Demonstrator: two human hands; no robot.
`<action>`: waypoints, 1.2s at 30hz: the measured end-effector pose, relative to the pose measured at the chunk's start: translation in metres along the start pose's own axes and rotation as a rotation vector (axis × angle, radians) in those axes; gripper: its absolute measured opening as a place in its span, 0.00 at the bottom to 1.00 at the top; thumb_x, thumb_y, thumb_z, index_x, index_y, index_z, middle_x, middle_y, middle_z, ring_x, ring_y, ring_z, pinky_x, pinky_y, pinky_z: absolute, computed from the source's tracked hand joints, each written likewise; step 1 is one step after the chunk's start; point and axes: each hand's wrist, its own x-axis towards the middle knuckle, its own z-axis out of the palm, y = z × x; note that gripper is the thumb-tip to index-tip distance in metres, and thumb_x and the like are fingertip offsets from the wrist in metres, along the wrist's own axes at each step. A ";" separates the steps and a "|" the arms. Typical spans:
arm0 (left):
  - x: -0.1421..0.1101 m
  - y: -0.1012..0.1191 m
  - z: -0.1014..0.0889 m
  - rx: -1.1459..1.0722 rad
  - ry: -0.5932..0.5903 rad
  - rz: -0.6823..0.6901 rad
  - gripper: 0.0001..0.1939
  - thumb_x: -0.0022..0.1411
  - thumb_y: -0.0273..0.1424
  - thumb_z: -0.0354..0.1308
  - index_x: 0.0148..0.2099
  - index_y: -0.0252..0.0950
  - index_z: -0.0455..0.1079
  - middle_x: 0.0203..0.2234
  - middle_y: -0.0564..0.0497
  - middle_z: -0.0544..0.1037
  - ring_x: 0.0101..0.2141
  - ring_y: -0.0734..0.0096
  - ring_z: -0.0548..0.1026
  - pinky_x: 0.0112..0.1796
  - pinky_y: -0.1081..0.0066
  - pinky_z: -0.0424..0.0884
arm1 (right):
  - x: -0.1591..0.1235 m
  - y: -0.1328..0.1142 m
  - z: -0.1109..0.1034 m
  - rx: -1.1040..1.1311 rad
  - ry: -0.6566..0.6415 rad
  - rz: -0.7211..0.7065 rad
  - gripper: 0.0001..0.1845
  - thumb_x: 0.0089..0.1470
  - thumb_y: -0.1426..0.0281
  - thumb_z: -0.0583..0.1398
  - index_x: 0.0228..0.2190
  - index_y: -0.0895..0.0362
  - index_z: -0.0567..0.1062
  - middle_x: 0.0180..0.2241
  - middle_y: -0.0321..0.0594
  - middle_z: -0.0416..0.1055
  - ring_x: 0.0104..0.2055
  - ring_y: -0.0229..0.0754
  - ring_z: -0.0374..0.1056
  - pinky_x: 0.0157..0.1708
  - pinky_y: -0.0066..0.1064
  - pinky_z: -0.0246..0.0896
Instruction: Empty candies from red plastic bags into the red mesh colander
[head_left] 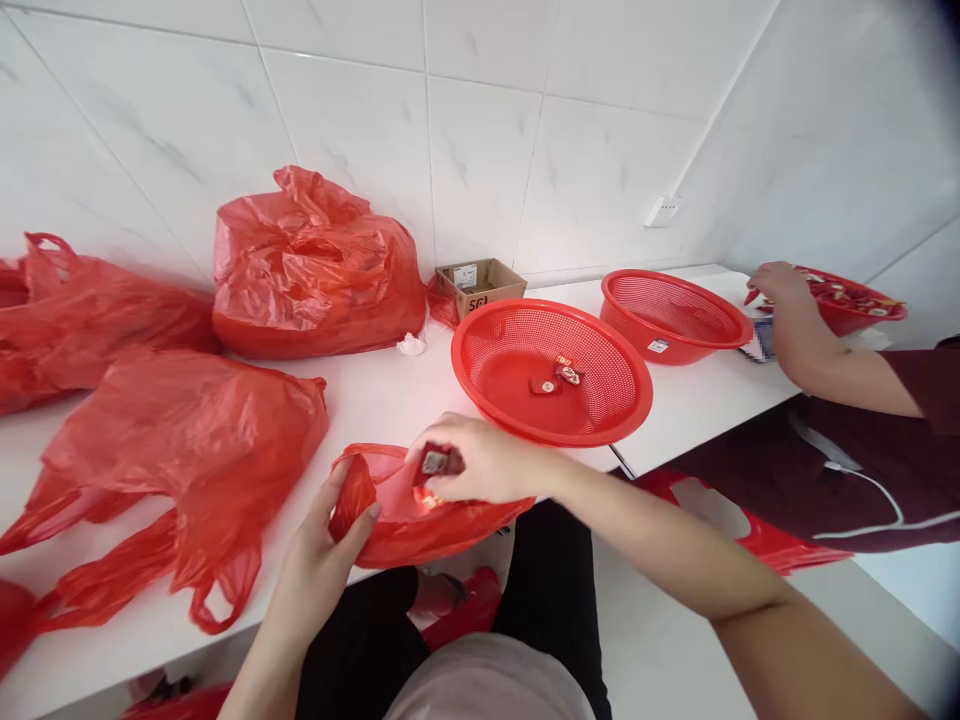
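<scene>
A small red plastic bag (420, 525) lies open at the white table's front edge. My left hand (330, 535) pinches the bag's left rim and holds it open. My right hand (480, 462) is over the bag's mouth, closed on a small dark red sachet (435, 462). A round red mesh basket (487, 345) sits just beyond, to the right, with three small sachets (559, 375) in it.
Large stuffed red bags (315, 270) and flatter ones (195, 440) fill the table's left side. A small cardboard box (480, 285) stands by the tiled wall. Another person's hand (780, 295) reaches between a second red basket (675, 315) and a third (855, 300) at the right.
</scene>
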 end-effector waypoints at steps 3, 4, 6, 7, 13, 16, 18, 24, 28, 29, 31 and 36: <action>0.002 0.001 0.000 -0.001 0.007 0.011 0.39 0.61 0.45 0.57 0.69 0.35 0.53 0.67 0.45 0.59 0.66 0.61 0.55 0.65 0.62 0.48 | 0.019 0.012 0.037 -0.023 0.102 -0.017 0.06 0.56 0.73 0.63 0.37 0.57 0.78 0.41 0.42 0.69 0.38 0.37 0.69 0.46 0.32 0.65; 0.001 0.000 -0.001 0.000 0.010 0.012 0.39 0.61 0.45 0.57 0.70 0.35 0.53 0.67 0.45 0.59 0.66 0.62 0.55 0.65 0.62 0.48 | 0.024 0.017 0.042 -0.007 0.141 -0.023 0.06 0.58 0.74 0.61 0.38 0.57 0.78 0.42 0.42 0.71 0.39 0.37 0.70 0.47 0.32 0.64; 0.000 -0.001 -0.003 0.001 0.018 0.014 0.39 0.61 0.44 0.57 0.70 0.35 0.53 0.67 0.45 0.59 0.66 0.62 0.55 0.65 0.62 0.49 | 0.030 0.025 0.045 0.051 0.189 -0.037 0.08 0.61 0.72 0.58 0.40 0.55 0.78 0.42 0.41 0.74 0.42 0.38 0.71 0.48 0.31 0.63; 0.000 -0.002 -0.003 0.001 0.021 0.016 0.39 0.61 0.44 0.57 0.70 0.34 0.52 0.67 0.45 0.59 0.66 0.62 0.56 0.65 0.62 0.49 | 0.031 0.028 0.045 0.086 0.199 -0.038 0.10 0.63 0.71 0.57 0.42 0.55 0.78 0.42 0.40 0.76 0.42 0.38 0.72 0.47 0.31 0.64; -0.001 -0.004 -0.004 -0.004 0.039 0.033 0.38 0.62 0.43 0.57 0.69 0.32 0.53 0.66 0.43 0.60 0.66 0.60 0.57 0.65 0.60 0.50 | 0.024 0.021 0.044 0.014 0.158 0.012 0.19 0.64 0.68 0.55 0.56 0.51 0.69 0.46 0.41 0.76 0.43 0.41 0.74 0.46 0.33 0.65; -0.001 -0.006 -0.005 -0.017 0.042 0.039 0.38 0.61 0.43 0.57 0.69 0.35 0.54 0.66 0.44 0.60 0.66 0.59 0.56 0.65 0.59 0.50 | 0.019 0.015 0.025 0.033 0.203 0.023 0.22 0.65 0.67 0.52 0.59 0.49 0.62 0.50 0.43 0.74 0.30 0.35 0.72 0.38 0.32 0.67; -0.001 -0.008 -0.007 -0.017 0.042 0.044 0.37 0.61 0.43 0.57 0.69 0.36 0.55 0.66 0.45 0.60 0.66 0.59 0.56 0.65 0.60 0.50 | 0.017 0.016 -0.003 0.034 0.277 0.000 0.18 0.65 0.66 0.52 0.56 0.50 0.65 0.50 0.42 0.73 0.28 0.33 0.71 0.36 0.31 0.68; -0.003 -0.010 -0.007 0.006 0.039 0.068 0.36 0.61 0.44 0.57 0.68 0.38 0.57 0.66 0.46 0.61 0.66 0.60 0.57 0.65 0.58 0.49 | 0.010 0.071 -0.119 -0.441 0.192 0.539 0.27 0.64 0.56 0.52 0.61 0.49 0.61 0.50 0.46 0.72 0.32 0.39 0.71 0.33 0.31 0.65; -0.002 -0.010 -0.005 0.044 0.066 0.096 0.36 0.61 0.45 0.56 0.67 0.36 0.57 0.65 0.44 0.62 0.65 0.58 0.57 0.65 0.56 0.49 | -0.004 0.127 -0.155 -0.514 0.011 0.774 0.46 0.50 0.60 0.67 0.65 0.57 0.56 0.40 0.49 0.75 0.33 0.45 0.71 0.34 0.33 0.63; -0.002 -0.010 -0.005 0.049 0.067 0.102 0.36 0.61 0.45 0.56 0.67 0.35 0.57 0.65 0.44 0.62 0.65 0.57 0.57 0.65 0.56 0.49 | -0.007 0.137 -0.156 -0.524 -0.020 0.787 0.48 0.45 0.61 0.70 0.64 0.57 0.59 0.42 0.49 0.74 0.36 0.46 0.71 0.36 0.32 0.63; -0.001 -0.010 -0.004 0.053 0.065 0.100 0.37 0.61 0.46 0.56 0.68 0.35 0.57 0.65 0.43 0.62 0.65 0.56 0.58 0.65 0.55 0.49 | -0.009 0.154 -0.154 -0.544 -0.066 0.796 0.44 0.40 0.60 0.72 0.58 0.55 0.68 0.49 0.49 0.70 0.41 0.46 0.70 0.39 0.32 0.61; -0.003 -0.007 -0.005 0.064 0.068 0.089 0.38 0.61 0.47 0.55 0.68 0.33 0.57 0.65 0.43 0.62 0.65 0.56 0.57 0.65 0.55 0.49 | -0.004 0.167 -0.146 -0.557 -0.083 0.759 0.18 0.40 0.69 0.71 0.36 0.58 0.77 0.44 0.43 0.69 0.36 0.41 0.68 0.38 0.31 0.60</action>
